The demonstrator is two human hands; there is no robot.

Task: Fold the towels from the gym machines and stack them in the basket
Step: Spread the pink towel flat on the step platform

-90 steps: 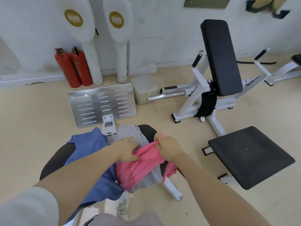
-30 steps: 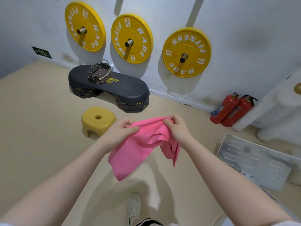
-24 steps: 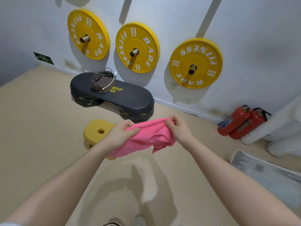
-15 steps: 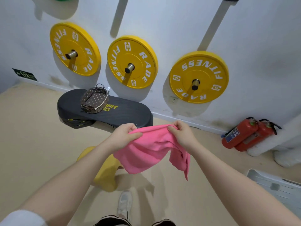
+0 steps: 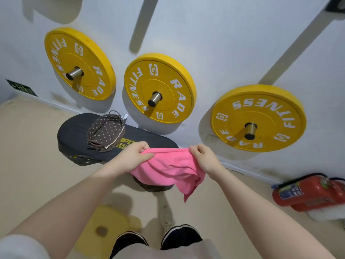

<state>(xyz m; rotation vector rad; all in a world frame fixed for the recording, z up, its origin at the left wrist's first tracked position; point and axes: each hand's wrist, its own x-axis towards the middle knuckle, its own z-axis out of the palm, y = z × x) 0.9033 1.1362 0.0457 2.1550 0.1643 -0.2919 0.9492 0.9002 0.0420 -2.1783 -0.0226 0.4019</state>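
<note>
A pink towel hangs in the air between my hands, loose and creased. My left hand pinches its top left edge. At the top right edge my right hand grips the cloth, and a corner droops below it. A small woven basket with brown dotted lining sits on a black step platform just beyond my left hand. It looks empty.
Three yellow weight plates hang on pegs on the white wall behind. A yellow stool stands on the floor by my left arm. Red fire extinguishers lie at the right. My shoes show below.
I carried the pink towel from the bench with the other towels to the wall with the plates. The step platform and basket have come closer, and the stool now sits below my arms.
</note>
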